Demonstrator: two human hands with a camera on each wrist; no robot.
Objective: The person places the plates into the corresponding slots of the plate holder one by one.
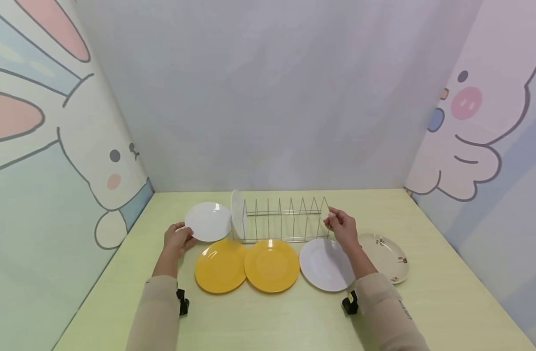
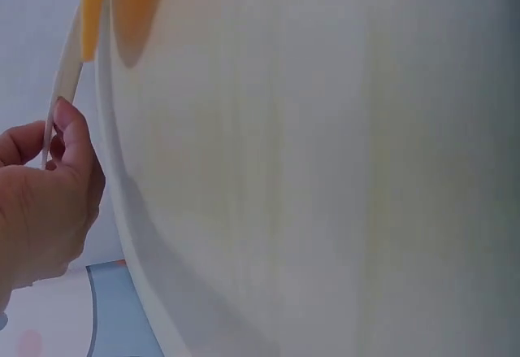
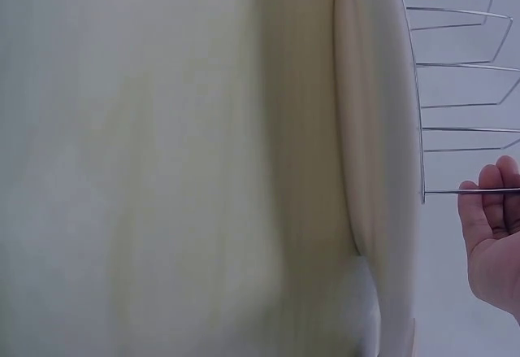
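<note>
My left hand (image 1: pixel 177 239) pinches the left edge of a white plate (image 1: pixel 208 222), thumb on top, beside the left end of a wire dish rack (image 1: pixel 292 240). In the left wrist view that plate (image 2: pixel 67 76) appears edge-on between thumb and fingers. Another white plate (image 1: pixel 238 214) stands upright in the leftmost slot of the rack. At the rack's right end, my right hand (image 1: pixel 343 229) holds the end wire. The right wrist view shows its fingers (image 3: pixel 492 198) curled at that wire.
In front of the rack lie two yellow plates (image 1: pixel 221 266), side by side, and a white plate (image 1: pixel 327 264). A beige plate (image 1: pixel 384 256) with small printed figures lies at the right, partly behind my right forearm. Cartoon-printed walls and a grey backdrop (image 1: pixel 268 97) enclose the table.
</note>
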